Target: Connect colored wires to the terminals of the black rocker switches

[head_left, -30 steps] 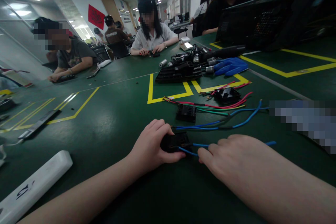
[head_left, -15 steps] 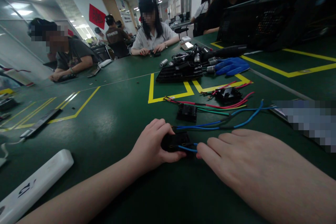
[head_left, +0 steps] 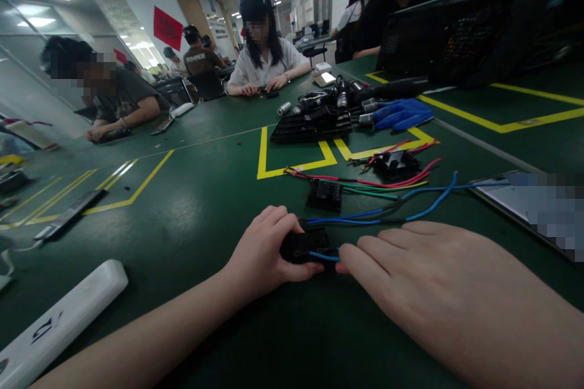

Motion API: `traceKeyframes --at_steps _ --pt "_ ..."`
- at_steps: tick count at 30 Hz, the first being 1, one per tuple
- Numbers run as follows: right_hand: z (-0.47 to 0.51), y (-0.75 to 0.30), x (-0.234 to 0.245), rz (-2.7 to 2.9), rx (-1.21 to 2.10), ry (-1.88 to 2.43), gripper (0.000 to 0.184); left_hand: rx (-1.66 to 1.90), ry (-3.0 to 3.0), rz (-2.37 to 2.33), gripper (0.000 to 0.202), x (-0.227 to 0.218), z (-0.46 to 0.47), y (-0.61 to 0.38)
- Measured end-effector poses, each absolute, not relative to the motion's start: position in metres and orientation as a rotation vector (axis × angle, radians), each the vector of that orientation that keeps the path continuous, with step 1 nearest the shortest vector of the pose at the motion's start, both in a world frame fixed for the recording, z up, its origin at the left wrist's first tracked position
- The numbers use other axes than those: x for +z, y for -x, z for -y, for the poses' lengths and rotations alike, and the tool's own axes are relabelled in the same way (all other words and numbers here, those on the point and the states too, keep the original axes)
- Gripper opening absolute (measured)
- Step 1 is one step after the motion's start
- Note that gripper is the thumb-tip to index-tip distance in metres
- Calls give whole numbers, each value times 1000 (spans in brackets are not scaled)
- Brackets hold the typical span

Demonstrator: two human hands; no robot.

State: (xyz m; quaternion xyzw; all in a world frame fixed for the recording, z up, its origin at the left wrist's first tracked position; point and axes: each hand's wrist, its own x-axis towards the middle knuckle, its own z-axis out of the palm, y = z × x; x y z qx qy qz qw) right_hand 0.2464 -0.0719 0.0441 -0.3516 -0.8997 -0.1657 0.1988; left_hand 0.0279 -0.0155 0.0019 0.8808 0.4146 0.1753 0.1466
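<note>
My left hand (head_left: 271, 246) grips a black plastic connector block (head_left: 310, 243) between thumb and fingers, just above the green table. A short blue wire (head_left: 322, 256) runs from the block's face toward the right. Pinched on that wire is my right hand (head_left: 401, 273), its fingertips close beside the block. Beyond my hands lie longer blue wires (head_left: 429, 209) and a second black block (head_left: 325, 194). Red wires (head_left: 410, 181) and green wires (head_left: 374, 192) stretch past it, and another black block (head_left: 396, 164) with red wires sits farther back.
A white power strip (head_left: 86, 316) lies at the lower left, a phone (head_left: 511, 191) at the right. Farther back are a black slatted part (head_left: 310, 124), blue gloves (head_left: 401, 115) and a large black case (head_left: 447, 42). Other people sit around the table.
My right hand has shifted slightly left, nearer the connector block, so less of the blue wire shows between them. My left hand stays put.
</note>
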Motion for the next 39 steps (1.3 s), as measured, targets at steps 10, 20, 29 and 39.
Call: traceKeyframes --at_steps 10,20,29,39 --pt "68 -239 36 2895 -192 1258 18 501 -2533 -1202 39 -1 14 -28" --pt "70 -245 44 2549 -459 938 12 520 -2538 -1188 34 -1 15 -28" --pt "71 -246 38 2646 -424 961 16 528 -2541 -1171 35 -2 14 -27" --pt "70 -244 37 2760 -384 1066 16 492 -2528 -1206 36 1 15 -28"
